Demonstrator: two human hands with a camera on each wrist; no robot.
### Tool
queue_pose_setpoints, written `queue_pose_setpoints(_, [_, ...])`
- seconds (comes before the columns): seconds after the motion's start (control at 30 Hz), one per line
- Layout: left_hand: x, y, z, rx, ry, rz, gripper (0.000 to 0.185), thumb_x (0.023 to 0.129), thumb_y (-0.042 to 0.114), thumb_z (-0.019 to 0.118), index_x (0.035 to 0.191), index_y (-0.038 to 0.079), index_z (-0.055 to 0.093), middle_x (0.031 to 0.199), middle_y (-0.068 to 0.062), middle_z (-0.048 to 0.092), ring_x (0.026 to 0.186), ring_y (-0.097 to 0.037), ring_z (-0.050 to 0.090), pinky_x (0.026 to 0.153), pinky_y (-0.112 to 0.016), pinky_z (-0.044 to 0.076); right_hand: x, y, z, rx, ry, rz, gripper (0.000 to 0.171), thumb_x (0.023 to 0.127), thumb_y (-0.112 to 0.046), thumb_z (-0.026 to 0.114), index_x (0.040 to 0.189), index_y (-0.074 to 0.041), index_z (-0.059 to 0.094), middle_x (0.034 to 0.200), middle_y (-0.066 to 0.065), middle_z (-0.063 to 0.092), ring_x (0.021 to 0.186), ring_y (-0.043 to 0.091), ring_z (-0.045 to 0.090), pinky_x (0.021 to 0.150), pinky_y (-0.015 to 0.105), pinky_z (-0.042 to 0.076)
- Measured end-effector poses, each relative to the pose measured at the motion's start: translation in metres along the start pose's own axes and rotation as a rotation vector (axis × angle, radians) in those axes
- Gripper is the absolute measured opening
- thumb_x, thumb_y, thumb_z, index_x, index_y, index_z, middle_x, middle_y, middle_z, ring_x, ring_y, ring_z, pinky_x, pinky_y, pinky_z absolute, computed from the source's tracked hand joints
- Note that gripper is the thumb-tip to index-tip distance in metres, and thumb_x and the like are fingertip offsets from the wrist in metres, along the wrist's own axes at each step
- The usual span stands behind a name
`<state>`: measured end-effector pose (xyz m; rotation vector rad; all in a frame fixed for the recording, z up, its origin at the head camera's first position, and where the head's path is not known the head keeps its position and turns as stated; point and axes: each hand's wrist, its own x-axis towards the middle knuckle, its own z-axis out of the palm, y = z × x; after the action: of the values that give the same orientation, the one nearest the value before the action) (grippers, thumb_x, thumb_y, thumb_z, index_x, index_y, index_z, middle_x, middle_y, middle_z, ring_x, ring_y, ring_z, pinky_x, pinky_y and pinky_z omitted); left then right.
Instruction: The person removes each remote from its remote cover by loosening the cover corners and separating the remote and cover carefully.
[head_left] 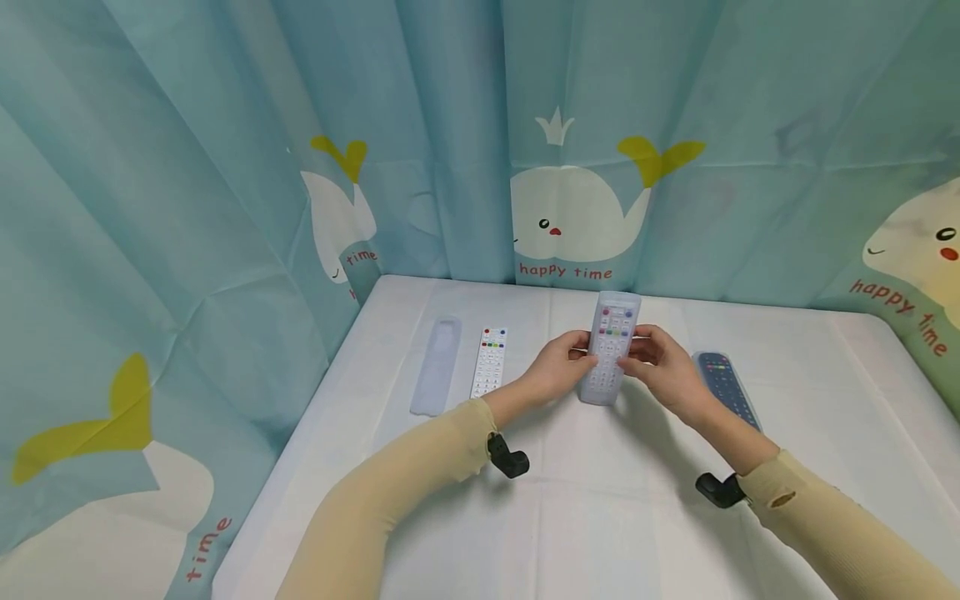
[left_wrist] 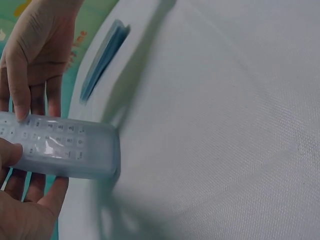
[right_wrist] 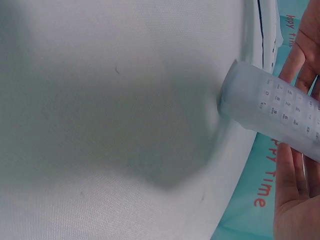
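Note:
A white remote control (head_left: pixel 611 343) with coloured buttons sits inside a translucent sleeve (head_left: pixel 597 397), tilted up near the back middle of the table. My left hand (head_left: pixel 555 367) grips the sleeved remote by its left side, thumb in front and fingers behind. From the right side my right hand (head_left: pixel 666 373) grips it in the same way. In the left wrist view, the sleeve's lower end (left_wrist: pixel 107 150) is right by the tabletop, and the right wrist view shows number keys through the sleeve (right_wrist: pixel 245 95).
On the white table (head_left: pixel 600 517), a second white remote (head_left: pixel 490 362) lies left of my hands, beside a flat translucent sleeve (head_left: pixel 437 367). A dark blue remote (head_left: pixel 726 387) lies to the right, partly behind my right forearm. A printed curtain (head_left: pixel 465 167) hangs behind the table.

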<state>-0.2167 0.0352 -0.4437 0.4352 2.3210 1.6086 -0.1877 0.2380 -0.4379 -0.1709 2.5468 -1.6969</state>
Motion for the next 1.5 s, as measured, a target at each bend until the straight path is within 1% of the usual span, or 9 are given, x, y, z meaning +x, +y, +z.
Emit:
queue_pose_setpoints(0.23, [-0.001, -0.003, -0.003, -0.006, -0.043, 0.015, 0.042, 0.104, 0.011, 0.060, 0.144, 0.001, 0.053, 0.140, -0.012, 0.060, 0.123, -0.019, 0.061, 0.099, -0.028, 0.050, -0.001, 0.003, -0.001, -0.073, -0.054, -0.004, 0.047, 0.104, -0.016, 0.062, 0.145, 0.005, 0.049, 0.132, 0.023, 0.060, 0.123, 0.035, 0.056, 0.090, 0.026, 0.055])
queue_pose_setpoints(0.47, [-0.002, -0.008, -0.004, -0.011, -0.064, 0.017, 0.042, 0.104, 0.012, 0.062, 0.143, 0.002, 0.053, 0.136, -0.010, 0.061, 0.121, -0.017, 0.061, 0.098, -0.029, 0.051, -0.003, 0.005, -0.002, -0.105, -0.078, 0.001, 0.047, 0.105, -0.023, 0.061, 0.144, 0.003, 0.052, 0.131, 0.021, 0.062, 0.125, 0.034, 0.055, 0.098, 0.045, 0.052])
queue_pose_setpoints(0.63, [-0.004, -0.008, -0.005, -0.025, -0.068, 0.018, 0.040, 0.103, 0.013, 0.063, 0.141, 0.002, 0.055, 0.132, -0.008, 0.063, 0.118, -0.017, 0.062, 0.097, -0.028, 0.051, -0.007, 0.005, -0.003, -0.140, -0.078, -0.015, 0.047, 0.105, -0.027, 0.061, 0.143, 0.001, 0.053, 0.129, 0.019, 0.063, 0.125, 0.035, 0.055, 0.100, 0.053, 0.049])
queue_pose_setpoints(0.8, [-0.011, -0.004, -0.009, -0.070, -0.086, -0.015, 0.042, 0.104, 0.019, 0.061, 0.143, 0.004, 0.055, 0.137, -0.007, 0.062, 0.122, -0.016, 0.060, 0.099, -0.031, 0.051, -0.011, 0.007, -0.003, -0.157, -0.078, -0.048, 0.047, 0.105, -0.029, 0.062, 0.141, 0.000, 0.055, 0.128, 0.019, 0.064, 0.123, 0.035, 0.056, 0.102, 0.058, 0.044])
queue_pose_setpoints(1.0, [-0.023, 0.001, -0.014, -0.235, -0.110, -0.140, 0.044, 0.106, 0.029, 0.058, 0.144, 0.006, 0.056, 0.140, -0.005, 0.060, 0.127, -0.022, 0.058, 0.101, -0.043, 0.052, -0.016, 0.009, -0.002, -0.162, -0.090, -0.064, 0.045, 0.103, -0.028, 0.065, 0.139, -0.002, 0.057, 0.127, 0.016, 0.064, 0.121, 0.033, 0.057, 0.103, 0.057, 0.046])
queue_pose_setpoints(1.17, [-0.029, 0.004, -0.018, -0.334, -0.090, -0.299, 0.052, 0.106, 0.039, 0.057, 0.142, 0.002, 0.053, 0.121, -0.010, 0.065, 0.106, -0.027, 0.067, 0.084, -0.038, 0.060, -0.020, 0.007, -0.003, -0.162, -0.092, -0.085, 0.041, 0.102, -0.023, 0.067, 0.136, 0.000, 0.059, 0.124, 0.016, 0.066, 0.118, 0.032, 0.059, 0.101, 0.055, 0.049])
queue_pose_setpoints(1.27, [-0.032, 0.004, -0.021, -0.443, -0.132, -0.401, 0.059, 0.105, 0.043, 0.056, 0.141, -0.003, 0.050, 0.111, -0.014, 0.068, 0.095, -0.029, 0.071, 0.078, -0.038, 0.061, -0.022, 0.006, -0.003, -0.151, -0.096, -0.093, 0.039, 0.101, -0.019, 0.068, 0.133, 0.001, 0.061, 0.122, 0.016, 0.066, 0.117, 0.032, 0.060, 0.100, 0.050, 0.051])
queue_pose_setpoints(1.33, [-0.034, 0.004, -0.023, -0.503, -0.168, -0.459, 0.061, 0.105, 0.046, 0.056, 0.139, -0.004, 0.050, 0.111, -0.018, 0.069, 0.091, -0.029, 0.072, 0.077, -0.040, 0.062, -0.024, 0.005, -0.002, -0.142, -0.102, -0.100, 0.037, 0.101, -0.017, 0.069, 0.132, 0.001, 0.061, 0.121, 0.016, 0.067, 0.117, 0.032, 0.061, 0.098, 0.046, 0.052])
queue_pose_setpoints(1.5, [-0.041, 0.002, -0.022, -0.552, -0.259, -0.538, 0.066, 0.103, 0.055, 0.055, 0.129, -0.006, 0.057, 0.116, -0.021, 0.069, 0.085, -0.026, 0.073, 0.082, -0.045, 0.060, -0.027, 0.003, -0.002, -0.120, -0.124, -0.128, 0.035, 0.099, -0.012, 0.070, 0.131, 0.001, 0.062, 0.122, 0.016, 0.066, 0.118, 0.033, 0.062, 0.095, 0.036, 0.055])
